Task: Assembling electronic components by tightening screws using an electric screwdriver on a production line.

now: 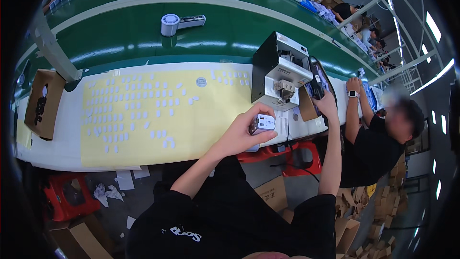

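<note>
The left hand point(242, 132) is curled firmly around a small white boxy plastic part with a dark end point(262, 123), holding it just in front of the white and black benchtop machine point(281, 74). The right hand point(327, 103) reaches past the machine's right side, its fingers closed on a dark flat object point(316, 86); what exactly that object is cannot be made out.

Judging by how things lie, the step in hand looks like presenting the one part to the small metal nozzle point(285, 88) on the machine's front. The next move would call for lining the part's face squarely with that nozzle while the other hand keeps steady.

Counts: one part in hand, one machine. To the left, one large pale yellow backing sheet point(201, 129) lies on the white bench point(62, 148), dotted with many small white oval stickers point(139, 105), too many and too small to count surely, plus one round grey disc point(201, 82). One open brown cardboard box point(44, 103) sits at the bench's left end. One white and grey handheld fan point(179, 22) lies on the green conveyor belt point(120, 33). One co-worker in black point(378, 139) sits to the right.
</note>
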The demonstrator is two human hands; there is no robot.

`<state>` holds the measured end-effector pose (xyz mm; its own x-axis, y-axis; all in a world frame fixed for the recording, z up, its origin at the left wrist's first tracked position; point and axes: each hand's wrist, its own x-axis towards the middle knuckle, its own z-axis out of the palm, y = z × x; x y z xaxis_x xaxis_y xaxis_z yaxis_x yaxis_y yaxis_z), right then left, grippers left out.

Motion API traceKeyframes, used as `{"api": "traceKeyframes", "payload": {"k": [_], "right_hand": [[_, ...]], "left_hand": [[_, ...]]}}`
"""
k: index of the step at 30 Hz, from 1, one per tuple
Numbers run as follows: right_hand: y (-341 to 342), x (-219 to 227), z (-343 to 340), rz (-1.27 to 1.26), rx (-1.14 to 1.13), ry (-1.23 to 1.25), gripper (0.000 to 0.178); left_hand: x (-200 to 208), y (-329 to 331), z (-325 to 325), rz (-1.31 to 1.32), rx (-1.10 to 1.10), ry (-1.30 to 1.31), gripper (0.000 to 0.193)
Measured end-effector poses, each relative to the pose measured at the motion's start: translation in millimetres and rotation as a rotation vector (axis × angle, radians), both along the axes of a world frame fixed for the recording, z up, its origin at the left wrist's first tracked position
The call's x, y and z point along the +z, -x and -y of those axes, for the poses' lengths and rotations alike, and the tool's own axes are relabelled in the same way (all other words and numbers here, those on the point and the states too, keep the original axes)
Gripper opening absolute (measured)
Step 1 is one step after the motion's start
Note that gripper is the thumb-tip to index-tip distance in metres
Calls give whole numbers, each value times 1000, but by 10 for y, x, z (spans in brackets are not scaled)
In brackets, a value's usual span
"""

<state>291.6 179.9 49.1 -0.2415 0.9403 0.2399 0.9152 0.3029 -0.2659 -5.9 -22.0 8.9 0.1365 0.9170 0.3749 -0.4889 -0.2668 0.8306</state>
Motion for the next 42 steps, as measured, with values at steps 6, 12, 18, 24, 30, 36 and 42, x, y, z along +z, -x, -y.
{"api": "traceKeyframes", "payload": {"k": [6, 12, 18, 24, 30, 36, 42], "right_hand": [[11, 107, -6, -87, -31, 51, 31], [47, 183, 110, -151, -146, 13, 28], [290, 284, 385, -518, -68, -368, 17], [821, 450, 1024, -631, 96, -440, 12], [1278, 566, 1287, -644, 441, -503, 15], [1499, 346, 1472, -801, 586, -208, 24], [1591, 296, 1611, -647, 855, -129, 30]], "left_hand": [[6, 10, -34, 23, -21, 36, 32], [8, 14, -35, -13, -20, 20, 32], [46, 3, -34, -55, 9, -4, 33], [60, 15, 9, -152, 77, -120, 32], [62, 77, -4, -66, 149, -15, 32], [22, 88, -55, 106, 186, 130, 33], [7, 126, 1, 91, -19, 25, 48]]}}
